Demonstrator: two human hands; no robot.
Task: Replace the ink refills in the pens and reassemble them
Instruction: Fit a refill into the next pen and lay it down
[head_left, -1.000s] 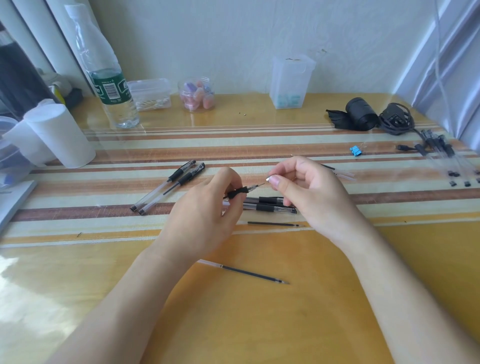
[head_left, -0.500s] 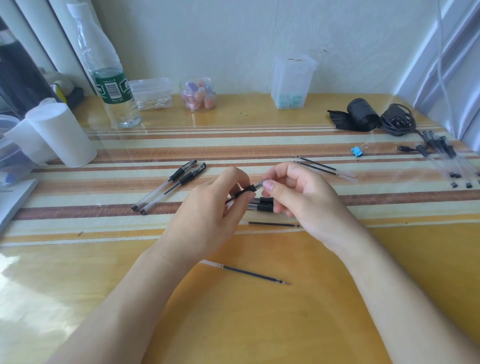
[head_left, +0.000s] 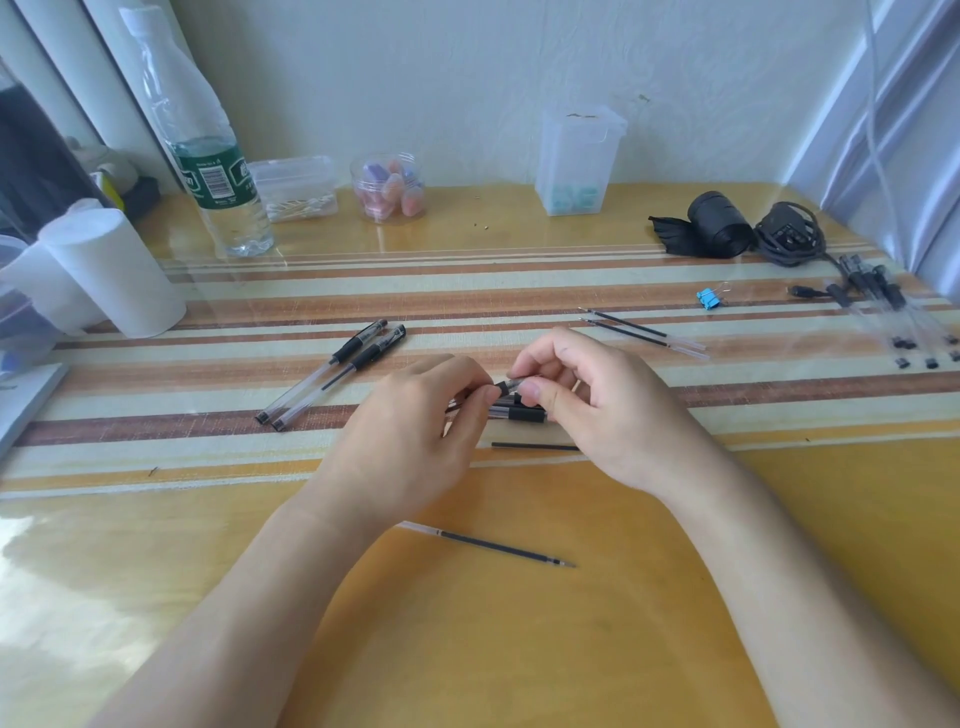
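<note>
Both hands are meeting over the middle of the table, just above the striped cloth. The left hand is pinching the black grip end of a pen, and the right hand is pinching the clear tip piece right against it, fingers curled tight. A couple more pens are lying right under the hands. One refill is lying loose nearer the front edge and another short dark one is sitting beside the right wrist. Two spare refills are resting further back on the right, and two finished pens are lying towards the left edge.
</note>
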